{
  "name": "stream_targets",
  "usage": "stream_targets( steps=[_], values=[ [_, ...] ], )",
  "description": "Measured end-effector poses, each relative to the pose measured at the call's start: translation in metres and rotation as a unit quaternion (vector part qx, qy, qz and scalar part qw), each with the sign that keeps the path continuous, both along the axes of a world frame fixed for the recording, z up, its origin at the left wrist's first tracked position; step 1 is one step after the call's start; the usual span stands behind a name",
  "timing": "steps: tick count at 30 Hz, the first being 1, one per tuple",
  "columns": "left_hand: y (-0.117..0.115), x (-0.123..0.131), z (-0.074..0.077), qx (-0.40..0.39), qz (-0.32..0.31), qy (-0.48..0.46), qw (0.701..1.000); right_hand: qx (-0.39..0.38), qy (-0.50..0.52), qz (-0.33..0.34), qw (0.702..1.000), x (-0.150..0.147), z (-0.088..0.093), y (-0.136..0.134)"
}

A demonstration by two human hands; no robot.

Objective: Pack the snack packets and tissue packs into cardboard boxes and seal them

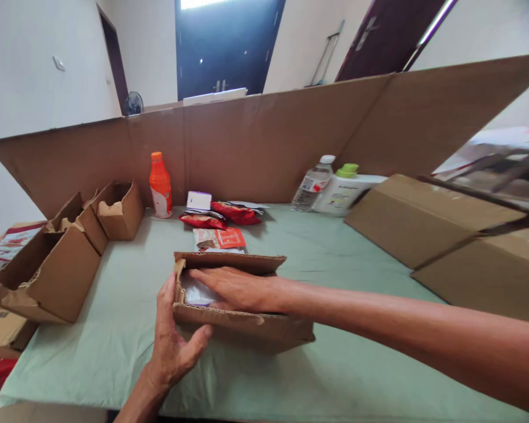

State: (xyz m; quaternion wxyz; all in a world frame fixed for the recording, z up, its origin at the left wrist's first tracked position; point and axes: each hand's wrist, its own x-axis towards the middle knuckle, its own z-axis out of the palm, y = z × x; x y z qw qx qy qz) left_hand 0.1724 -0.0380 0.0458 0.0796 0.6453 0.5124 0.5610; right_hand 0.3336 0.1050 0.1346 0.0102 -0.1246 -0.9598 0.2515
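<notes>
A small open cardboard box [242, 332] stands on the green cloth in front of me. My left hand [171, 335] holds its left end, the fingers along the side and the thumb spread across the front. My right hand [238, 288] reaches inside from the right. Its fingers and thumb lie around a clear plastic-wrapped pack [198, 292] with a bit of purple at the edge; the fingertips are partly hidden. Just behind the box lies an orange-and-white packet [220, 238]. Farther back are red packets [238, 212] and a white-and-purple pack [198, 201].
Open cardboard boxes [66, 276] stand at the left, beside an orange bottle [160, 188]. At the back right are a clear water bottle [312, 185] and a white bottle with a green cap [341, 191]. Larger closed boxes [427, 217] sit right. A cardboard partition [255, 147] borders the back.
</notes>
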Motion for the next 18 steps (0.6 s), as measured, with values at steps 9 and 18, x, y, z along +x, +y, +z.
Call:
stream_targets(
  steps=[9,18],
  values=[
    [-0.007,-0.014,-0.016,-0.010,0.008,-0.007,1.000,0.070,-0.011,0.029,0.997,0.011,0.029,-0.013],
    [-0.010,-0.032,-0.058,-0.069,0.037,-0.051,0.996,0.262,0.033,-0.252,0.931,0.010,0.074,0.111]
  ],
)
